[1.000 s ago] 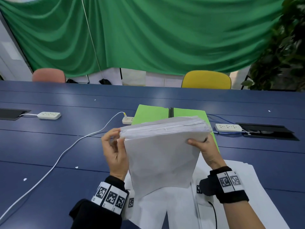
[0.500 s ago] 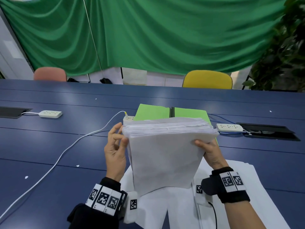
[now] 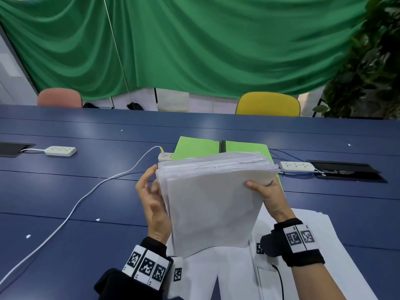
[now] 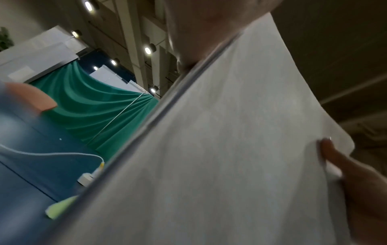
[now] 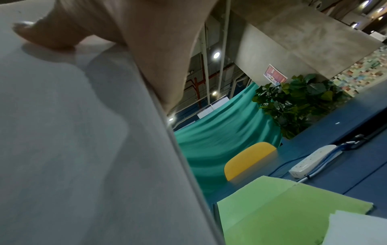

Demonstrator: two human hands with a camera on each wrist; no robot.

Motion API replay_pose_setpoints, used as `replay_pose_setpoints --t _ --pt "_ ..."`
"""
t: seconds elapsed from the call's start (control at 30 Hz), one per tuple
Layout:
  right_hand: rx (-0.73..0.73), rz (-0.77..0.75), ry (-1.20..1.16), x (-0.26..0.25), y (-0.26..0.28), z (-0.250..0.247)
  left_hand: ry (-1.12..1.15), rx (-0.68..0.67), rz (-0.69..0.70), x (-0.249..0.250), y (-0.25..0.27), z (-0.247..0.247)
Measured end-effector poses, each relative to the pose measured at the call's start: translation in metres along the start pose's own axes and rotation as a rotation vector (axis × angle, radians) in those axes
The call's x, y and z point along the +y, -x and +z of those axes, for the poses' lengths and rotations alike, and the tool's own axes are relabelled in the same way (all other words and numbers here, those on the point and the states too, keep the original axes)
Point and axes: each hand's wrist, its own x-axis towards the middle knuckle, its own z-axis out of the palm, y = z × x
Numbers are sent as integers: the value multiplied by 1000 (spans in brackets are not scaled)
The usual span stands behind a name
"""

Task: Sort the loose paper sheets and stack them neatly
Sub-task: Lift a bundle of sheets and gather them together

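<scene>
A thick stack of white paper (image 3: pixel 212 202) stands on edge above the blue table (image 3: pixel 65 213), leaning toward me. My right hand (image 3: pixel 266 191) grips its right edge, thumb on the near face and fingers behind. My left hand (image 3: pixel 149 191) lies against its left edge with the fingers straight, not wrapped round it. The stack (image 4: pixel 230 149) fills the left wrist view, with the right thumb (image 4: pixel 335 157) at its far corner. In the right wrist view the thumb (image 5: pixel 48 33) presses on the stack (image 5: pixel 73 132). More loose white sheets (image 3: pixel 313 245) lie flat under my wrists.
An open green folder (image 3: pixel 194 148) lies just behind the stack. Two power strips (image 3: pixel 60 150) (image 3: pixel 297 166), a white cable (image 3: pixel 86 195) and a black cable hatch (image 3: pixel 346 172) are on the table. A yellow chair (image 3: pixel 268 103) and a plant (image 3: pixel 368 72) stand beyond.
My left hand has let go of the stack's left edge: its curled fingers straightened and now lie flat against the side. The right hand keeps its grip, and the stack has barely shifted.
</scene>
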Motion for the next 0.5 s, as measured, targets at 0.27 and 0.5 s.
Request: replay_pose_setpoints --t 0.27,0.5 --pt "-52 33 14 0 2 6 -143 -101 -164 -12 4 -8" --pt "85 -85 54 -10 -5 20 -144 -48 -175 -5 -10 5"
